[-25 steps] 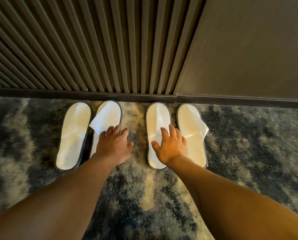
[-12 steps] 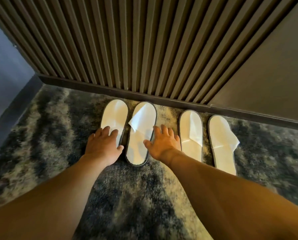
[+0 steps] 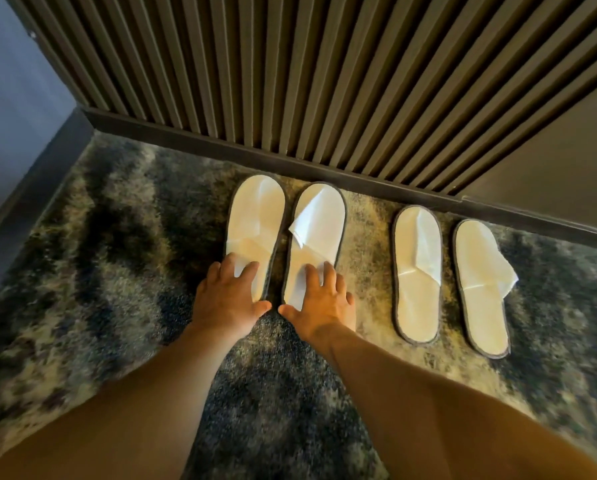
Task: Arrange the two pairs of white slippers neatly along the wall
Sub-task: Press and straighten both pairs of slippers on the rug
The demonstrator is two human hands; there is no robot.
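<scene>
Two pairs of flat white slippers with grey edging lie on the carpet, toes toward the slatted wall [image 3: 290,81]. In the left pair, my left hand [image 3: 229,296] rests flat, fingers spread, on the heel of the outer slipper [image 3: 255,220]. My right hand [image 3: 319,303] lies flat on the heel of its partner [image 3: 319,233], whose upper is folded up at a corner. The right pair stands apart and untouched: one slipper [image 3: 417,271] and another [image 3: 480,292] with its upper sticking out to the right.
A dark baseboard [image 3: 359,178] runs along the foot of the wall. A blue-grey side wall [image 3: 9,98] closes the corner at the left. Mottled grey and beige carpet [image 3: 99,271] covers the floor. A smooth dark panel [image 3: 567,161] stands at the right.
My right hand left the right pair and moved to the left pair's inner slipper. My left hand shifted onto the outer left slipper. The view swung left, showing the corner.
</scene>
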